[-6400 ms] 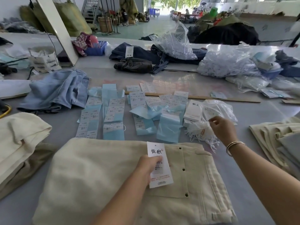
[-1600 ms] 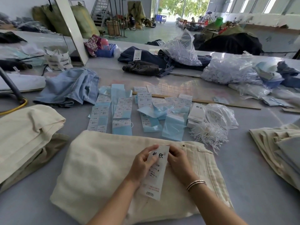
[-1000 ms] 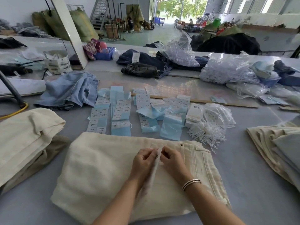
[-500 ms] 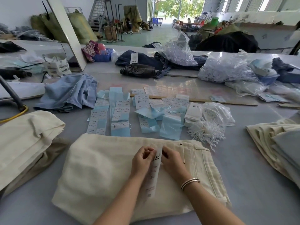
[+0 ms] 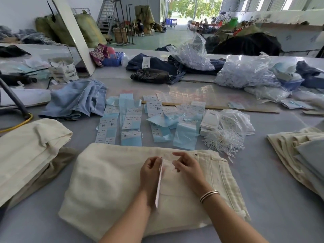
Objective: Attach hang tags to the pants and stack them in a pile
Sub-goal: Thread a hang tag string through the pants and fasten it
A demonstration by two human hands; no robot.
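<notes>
Grey counter [image 5: 263, 181] carries the folded cream pants [image 5: 114, 181]; above their waistband an edge-on hang tag [image 5: 159, 183] is pinched by the left hand [image 5: 150, 172], while the right hand [image 5: 188, 170], fingers curled, works a barely visible string. Threading is best done with the tag held steady.

Folded cream pants [image 5: 108, 181] on table, white hang tag [image 5: 159, 185] edge-on above

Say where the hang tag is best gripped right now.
Grip the hang tag at its top end, pinching its two flat faces from left and right. It stands edge-on over the pants, and the left hand already holds it there.
</notes>
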